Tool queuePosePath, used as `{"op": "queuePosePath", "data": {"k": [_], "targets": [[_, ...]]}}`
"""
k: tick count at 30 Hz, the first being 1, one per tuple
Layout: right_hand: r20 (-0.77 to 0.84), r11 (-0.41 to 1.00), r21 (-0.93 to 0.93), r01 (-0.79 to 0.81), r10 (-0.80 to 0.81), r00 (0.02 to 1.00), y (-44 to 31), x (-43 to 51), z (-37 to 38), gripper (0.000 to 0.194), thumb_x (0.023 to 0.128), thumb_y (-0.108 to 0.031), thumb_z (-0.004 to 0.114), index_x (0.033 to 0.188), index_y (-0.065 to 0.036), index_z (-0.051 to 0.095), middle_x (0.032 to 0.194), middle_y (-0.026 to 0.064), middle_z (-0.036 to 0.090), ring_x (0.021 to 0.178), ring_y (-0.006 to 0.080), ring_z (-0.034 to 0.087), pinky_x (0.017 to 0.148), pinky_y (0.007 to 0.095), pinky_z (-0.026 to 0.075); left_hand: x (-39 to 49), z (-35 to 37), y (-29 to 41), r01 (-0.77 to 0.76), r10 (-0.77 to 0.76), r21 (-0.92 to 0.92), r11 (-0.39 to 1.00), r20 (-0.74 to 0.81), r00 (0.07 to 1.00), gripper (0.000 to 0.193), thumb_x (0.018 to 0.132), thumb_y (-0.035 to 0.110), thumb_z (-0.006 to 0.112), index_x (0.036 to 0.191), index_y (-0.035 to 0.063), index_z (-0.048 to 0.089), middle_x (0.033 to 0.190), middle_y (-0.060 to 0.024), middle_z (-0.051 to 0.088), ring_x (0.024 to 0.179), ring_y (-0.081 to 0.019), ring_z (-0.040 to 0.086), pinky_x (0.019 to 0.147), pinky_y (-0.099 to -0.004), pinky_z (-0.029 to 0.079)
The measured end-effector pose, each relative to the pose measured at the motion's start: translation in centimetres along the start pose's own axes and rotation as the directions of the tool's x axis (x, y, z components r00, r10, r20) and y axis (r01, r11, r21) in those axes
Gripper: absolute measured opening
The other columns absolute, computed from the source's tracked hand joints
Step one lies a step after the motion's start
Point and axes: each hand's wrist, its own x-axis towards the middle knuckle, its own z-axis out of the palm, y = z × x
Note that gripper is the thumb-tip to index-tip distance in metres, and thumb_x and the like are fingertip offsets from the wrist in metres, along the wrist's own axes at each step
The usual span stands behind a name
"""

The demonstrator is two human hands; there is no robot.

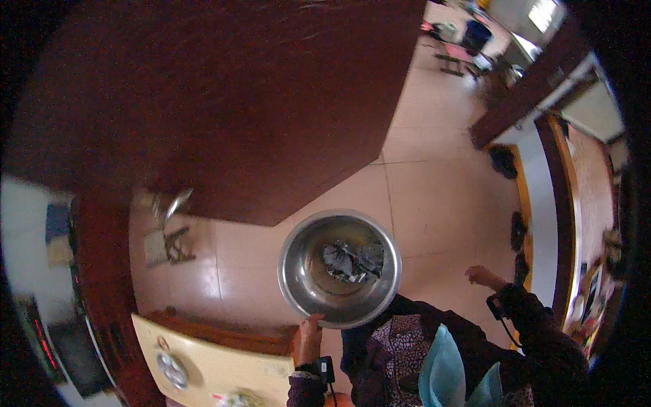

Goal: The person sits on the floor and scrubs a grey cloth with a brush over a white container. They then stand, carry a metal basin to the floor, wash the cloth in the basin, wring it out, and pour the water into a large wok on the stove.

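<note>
A round stainless steel basin (300,290) is held in front of my body, its near left rim gripped by my left hand (311,336). Dark grey, wet-looking pieces (339,262) lie in the bottom of the basin with what looks like a little liquid; I cannot tell what they are. My right hand (480,276) is out to the right, apart from the basin, over the tiled floor, and I see nothing in it. Its fingers are small and blurred. Small black devices with cables are at both wrists.
A large dark red-brown panel (254,102) fills the upper left. At lower left stands a pale-topped table (218,369) with a metal dish (172,370) on it. A small folding stool (179,245) is on the tiled floor (432,203). A doorway frame (564,219) lies right.
</note>
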Motion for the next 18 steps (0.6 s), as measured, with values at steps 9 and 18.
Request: {"op": "queuePosePath", "data": {"k": [9,18], "targets": [[-0.204,0.779,0.618,-0.105,0.287,0.936,-5.0,-12.4,14.2,0.012,0.080,-0.008,0.054,0.090,-0.003,0.059,0.067,0.0061,0.060,0.059,0.0141,0.058,0.049,0.0273,0.045,5.0,-2.1,9.4,-0.243,0.096,0.274,0.931,0.459,0.883,0.042,0.059,-0.002,0.060,0.101,-0.0010,0.052,0.092,-0.0085,0.056,0.088,-0.0216,0.054,0.073,-0.0330,0.043],[-0.066,0.817,0.330,-0.473,0.520,0.852,-6.6,-30.1,31.9,0.019,0.076,-0.016,0.058,0.090,-0.003,0.058,0.069,0.0065,0.055,0.069,0.0198,0.056,0.058,0.0338,0.045,2.1,1.4,16.3,0.102,-0.247,0.426,0.899,0.299,0.922,0.048,0.060,-0.004,0.058,0.107,0.0016,0.048,0.093,-0.0079,0.053,0.084,-0.0208,0.053,0.067,-0.0318,0.044]]}}
